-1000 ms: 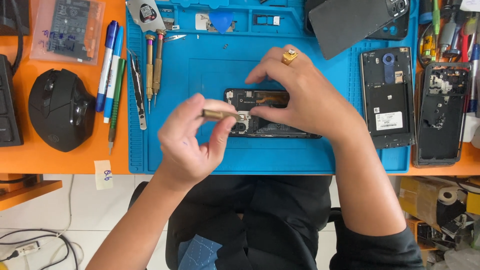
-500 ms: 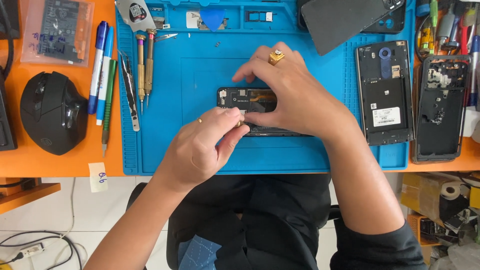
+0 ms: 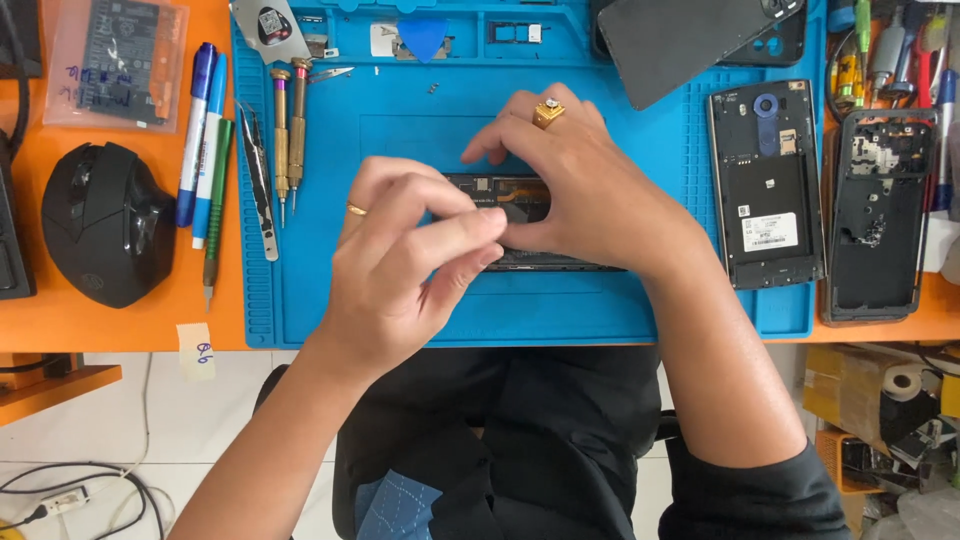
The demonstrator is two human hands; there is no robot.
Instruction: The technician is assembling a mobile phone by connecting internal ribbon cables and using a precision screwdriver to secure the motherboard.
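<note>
**Both hands on the opened phone, mid-mat**

Your right hand (image 3: 590, 190) is laid over the phone (image 3: 520, 205), which lies flat in the middle of the blue mat (image 3: 400, 130); thumb and fingers grasp its right end and pin it down. Your left hand (image 3: 400, 270) hovers over the phone's left part, thumb and forefinger pinched together at the tips. Can't tell whether a small part or tool sits in that pinch; it's hidden. Looks like a fine-work step on the phone's exposed inside: placing or picking something small. Judging by this, the next move needs a steady right-hand hold and a precise, light touch from the left fingertips.

Packages, labels, signs:
- Clear bag (image 3: 115, 60), top left on the orange desk (image 3: 60, 320), rectangular, holds a dark flat part, with blue handwriting on it.
- Small cream note (image 3: 196, 350), stuck at the desk's front edge, left of the mat, handwritten mark.
- White label (image 3: 770, 232), rectangular, on the dark back cover (image 3: 765, 185) at the mat's right end.
- Small square sticker on the metal pry tool (image 3: 268, 28) at the mat's top left.

Also near: screwdrivers (image 3: 288, 130) and tweezers (image 3: 258, 180) on the mat's left strip, pens (image 3: 203, 140) and a black mouse (image 3: 105, 220) on the desk.
</note>
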